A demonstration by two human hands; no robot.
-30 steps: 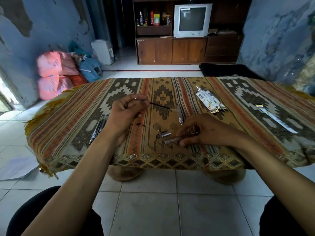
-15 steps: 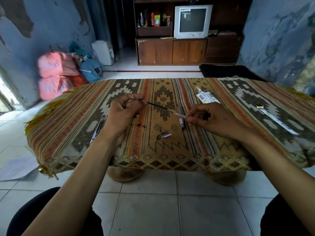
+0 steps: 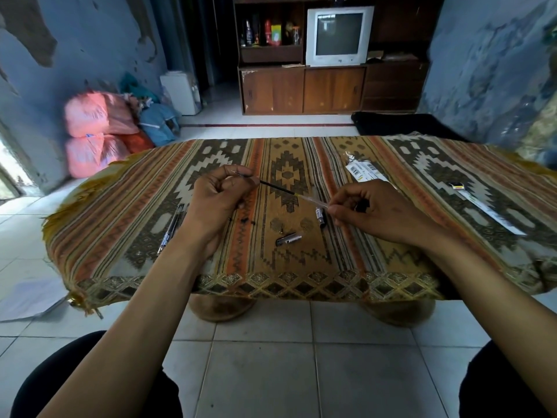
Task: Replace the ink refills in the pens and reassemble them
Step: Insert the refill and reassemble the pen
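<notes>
My left hand [image 3: 217,200] pinches a thin black ink refill [image 3: 277,187] near its metal tip, above the patterned cloth. The refill slants right and down to a clear pen barrel [image 3: 312,200], which my right hand [image 3: 379,212] pinches. A dark part of that barrel shows between the right fingers. The refill's end sits at or just inside the barrel's mouth; how far in is unclear. On the cloth below lie a dark pen cap [image 3: 288,239], another short pen piece [image 3: 321,217] and small black bits [image 3: 245,220].
Two dark pens [image 3: 171,227] lie left of my left wrist. Refill packets [image 3: 364,173] lie behind my right hand, and a long packet [image 3: 488,212] at far right. The low table's cloth [image 3: 301,279] hangs over the near edge. A paper sheet [image 3: 27,300] lies on the floor.
My right hand lifted the pen barrel off the cloth and brought it up and left to the refill's end. The left hand stayed in place with the refill.
</notes>
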